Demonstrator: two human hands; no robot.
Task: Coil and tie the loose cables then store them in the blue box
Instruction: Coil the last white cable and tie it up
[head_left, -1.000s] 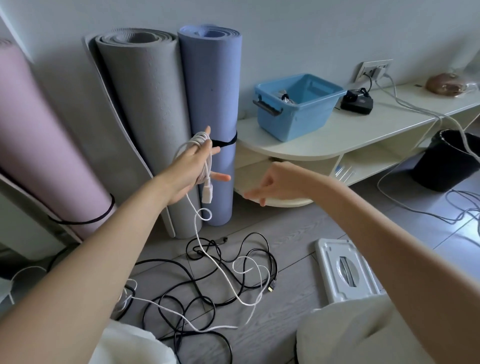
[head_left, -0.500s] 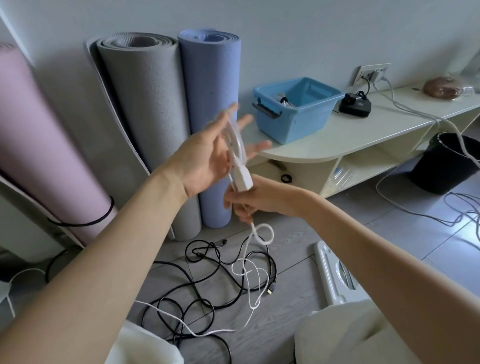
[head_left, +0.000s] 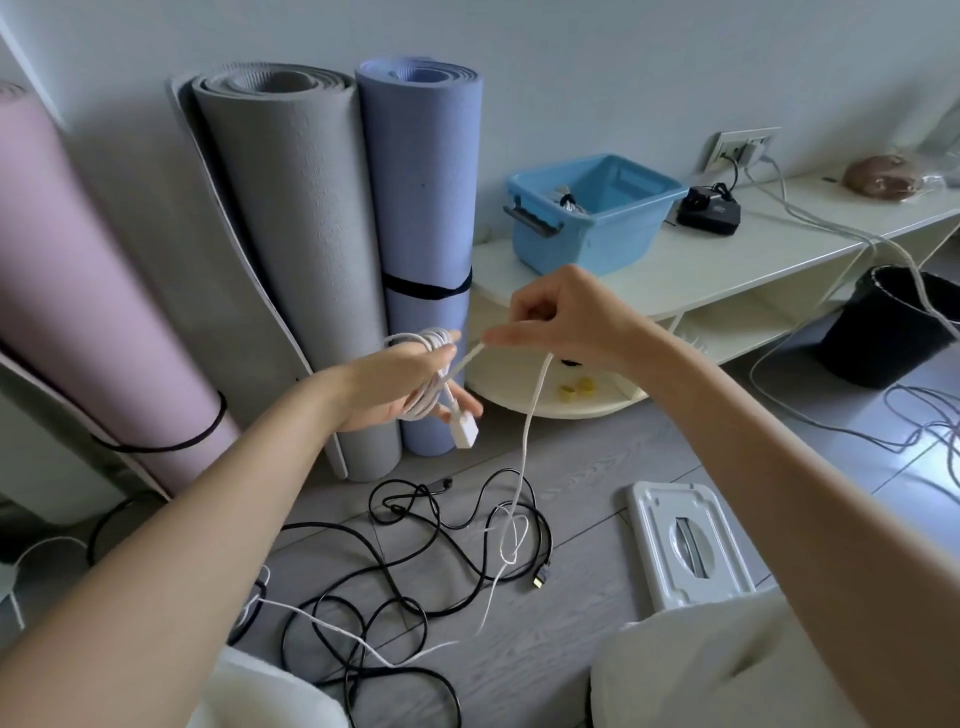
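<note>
At about nine o'clock the left hand (head_left: 400, 384) has the white cable (head_left: 527, 441) looped round its fingers, its white plug (head_left: 464, 429) hanging just below. Toward the centre, the right hand (head_left: 561, 317) pinches the cable's free run, which drops to the floor among the black cables (head_left: 395, 582) at six o'clock. The blue box (head_left: 592, 213) sits on the shelf (head_left: 727, 260) at one o'clock.

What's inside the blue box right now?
In the blue box, a small bundle of coiled cable shows near its left wall. The near wall hides the floor beneath, so any more is unseen.
</note>
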